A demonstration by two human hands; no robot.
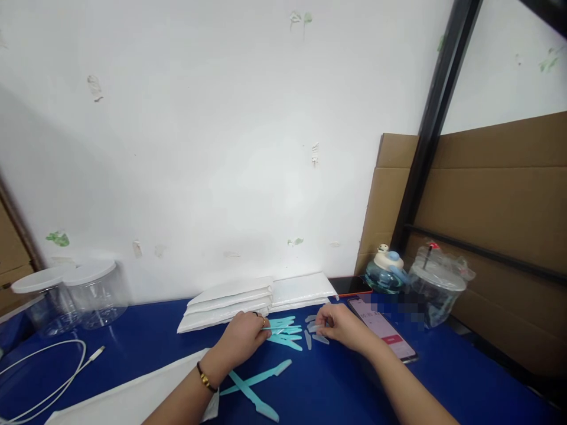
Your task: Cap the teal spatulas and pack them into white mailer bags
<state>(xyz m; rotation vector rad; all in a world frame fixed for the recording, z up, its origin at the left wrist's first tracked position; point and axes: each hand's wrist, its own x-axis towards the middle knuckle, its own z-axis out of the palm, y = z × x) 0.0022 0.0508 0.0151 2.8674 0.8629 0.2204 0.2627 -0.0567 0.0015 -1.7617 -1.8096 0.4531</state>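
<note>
My left hand (243, 337) is closed around the handle end of a turquoise eyebrow razor (286, 329), held over a fanned pile of similar turquoise razors (283, 340). My right hand (341, 326) has its thumb and fingers pinched at a small clear blade cap (313, 328); the fingertips partly hide it. Several loose clear caps (309, 339) lie on the blue table between my hands. Nearer to me, two turquoise razors (250, 385) rest crossed, with translucent covers over their blade ends.
White padded envelopes (230, 298) are stacked by the wall, and another white envelope (137, 389) lies front left. A lit phone (385, 330), dark phone (352, 285), blue glass pot (384, 271) and bagged cup (436, 289) stand right. Clear jars (95, 295) and a white cable (84, 354) are left.
</note>
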